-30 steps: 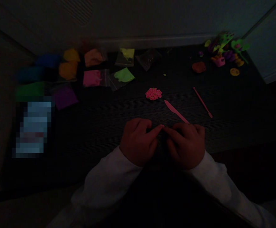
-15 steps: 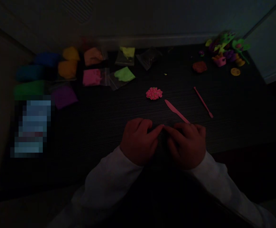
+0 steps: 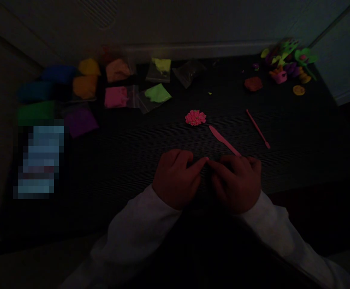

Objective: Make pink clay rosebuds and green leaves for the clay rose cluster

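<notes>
My left hand (image 3: 177, 176) and my right hand (image 3: 237, 180) meet at their index fingertips, low over the dark table. A tiny bit of pink clay (image 3: 207, 159) shows between those fingertips, both hands closed on it. Just beyond them lies a clustered pink clay flower (image 3: 195, 117) with hints of green. A pink plastic knife (image 3: 223, 138) rests on the table, its near end close to my right knuckles. Further right is a thin pink modelling tool (image 3: 258, 129). Dim light hides my lower fingers.
Bags of coloured clay line the left and back, among them pink (image 3: 116, 97), green (image 3: 158, 93) and purple (image 3: 81, 120). A blurred-out lit screen (image 3: 41, 160) sits at left. A red-brown lump (image 3: 253, 84) and finished clay figures (image 3: 286, 64) are at back right, near a wall.
Slightly more of the pink clay shows between my fingertips. Otherwise my hands and the things on the table stay nearly the same.
</notes>
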Demonstrator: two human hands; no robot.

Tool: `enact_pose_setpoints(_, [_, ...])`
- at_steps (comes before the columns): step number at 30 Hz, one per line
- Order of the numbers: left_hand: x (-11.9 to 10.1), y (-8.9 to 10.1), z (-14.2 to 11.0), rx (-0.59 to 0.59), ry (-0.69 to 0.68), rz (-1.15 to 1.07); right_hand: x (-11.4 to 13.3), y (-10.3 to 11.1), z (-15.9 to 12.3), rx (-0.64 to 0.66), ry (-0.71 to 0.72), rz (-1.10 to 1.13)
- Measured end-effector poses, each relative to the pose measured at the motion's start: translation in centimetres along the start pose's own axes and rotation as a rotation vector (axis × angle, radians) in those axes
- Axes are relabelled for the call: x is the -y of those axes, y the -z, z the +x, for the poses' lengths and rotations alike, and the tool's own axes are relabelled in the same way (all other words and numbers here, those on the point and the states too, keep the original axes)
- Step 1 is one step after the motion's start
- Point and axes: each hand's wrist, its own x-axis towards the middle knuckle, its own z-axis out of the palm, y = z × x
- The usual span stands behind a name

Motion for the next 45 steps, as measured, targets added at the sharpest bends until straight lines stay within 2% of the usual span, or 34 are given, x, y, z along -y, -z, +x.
enact_pose_setpoints(4, [-0.02, 0.04, 0.03, 0.023, 0.005, -0.004, 0.01, -0.01, 0.03, 0.009, -0.005, -0.004])
enact_pose_setpoints(9, [-0.05, 0.1, 0.05, 0.015, -0.007, -0.019, -0.1, -0.01, 0.03, -0.05, 0.028, 0.014])
enact_pose_setpoints(14, [-0.1, 0.05, 0.07, 0.013, -0.005, -0.028, -0.08, 0.04, 0.1, 0.0, 0.039, -0.005])
enact_pose_setpoints(23, [-0.07, 0.16, -0.06, 0.002, 0.01, -0.046, -0.25, 0.14, 0.02, -0.028, -0.027, 0.107])
enact_pose_setpoints(29, [0.08, 0.05, -0.12, -0.026, -0.017, -0.041, -0.15, 0.1, 0.17, -0.005, 0.002, 0.056])
enact_pose_setpoints(45, [-0.12, 0.17, 0.05, 0.015, -0.01, -0.027, -0.04, 0.08, 0.25, 0.025, -0.041, 0.058])
